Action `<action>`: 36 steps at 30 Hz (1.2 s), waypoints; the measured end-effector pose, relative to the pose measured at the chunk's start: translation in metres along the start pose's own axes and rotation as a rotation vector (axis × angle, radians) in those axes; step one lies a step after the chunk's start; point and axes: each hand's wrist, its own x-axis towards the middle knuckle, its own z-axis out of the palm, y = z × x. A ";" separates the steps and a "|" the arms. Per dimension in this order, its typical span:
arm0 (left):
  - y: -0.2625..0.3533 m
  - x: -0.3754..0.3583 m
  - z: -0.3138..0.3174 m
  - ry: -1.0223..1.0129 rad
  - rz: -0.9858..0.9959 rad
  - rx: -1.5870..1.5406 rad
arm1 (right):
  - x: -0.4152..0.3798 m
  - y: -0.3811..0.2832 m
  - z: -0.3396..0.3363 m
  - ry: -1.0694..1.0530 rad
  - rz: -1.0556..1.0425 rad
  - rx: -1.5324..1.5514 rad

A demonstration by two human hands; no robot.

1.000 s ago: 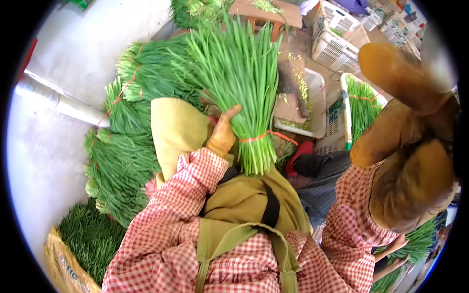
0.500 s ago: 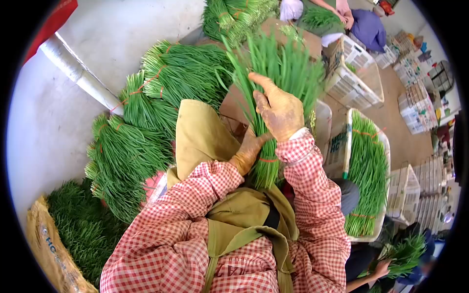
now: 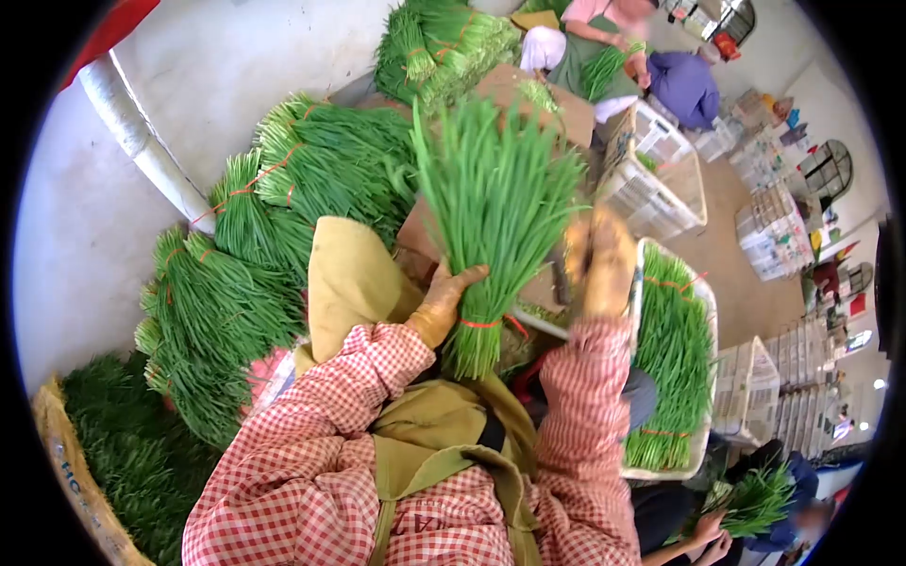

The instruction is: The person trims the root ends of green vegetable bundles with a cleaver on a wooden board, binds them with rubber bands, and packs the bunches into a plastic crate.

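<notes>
Left hand: the left hand (image 3: 442, 304), in a stained yellow glove, is closed around the lower stems of a bunch of green chives (image 3: 491, 203), just above the orange band (image 3: 481, 324) that ties them
Bunch: held upright over the lap, leaf tips fanning out at the top, cut ends pointing down toward the olive apron (image 3: 444, 424)
Right hand: the right hand (image 3: 598, 262) is also gloved and blurred; it sits just to the right of the bunch, apart from the stems, fingers pointing up and spread with nothing in them
Sleeves: both arms wear red-and-white checked sleeves (image 3: 311, 443)
Left of the lap: a stack of tied chive bundles (image 3: 255, 245) lies against the pale wall (image 3: 85, 245), each bound with an orange band; a grey pipe (image 3: 142, 141) slants across the wall behind them
Lower left: a sack (image 3: 71, 472) full of loose green tips
Right of the lap: a white crate (image 3: 703, 311) holds more chive bundles laid lengthwise, close beside the right forearm
Beyond the bunch: a brown cardboard sheet (image 3: 543, 99) with a few chives on it, then an empty-looking white plastic basket (image 3: 661, 179)
Top: seated people (image 3: 651, 66) work with chives farther off
Bottom right: another person's hands (image 3: 703, 538) hold a smaller bunch (image 3: 760, 495)
Far right: stacked white crates (image 3: 802, 396) stand on the floor
</notes>
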 end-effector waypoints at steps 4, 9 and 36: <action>0.018 0.006 0.016 -0.006 0.070 -0.054 | -0.029 0.080 -0.024 0.072 0.277 -0.182; 0.016 0.010 0.036 -0.334 0.058 0.159 | -0.006 0.066 0.014 0.273 0.322 0.182; 0.066 0.019 0.100 -0.130 -0.092 -0.031 | -0.024 0.052 -0.023 0.546 0.297 0.563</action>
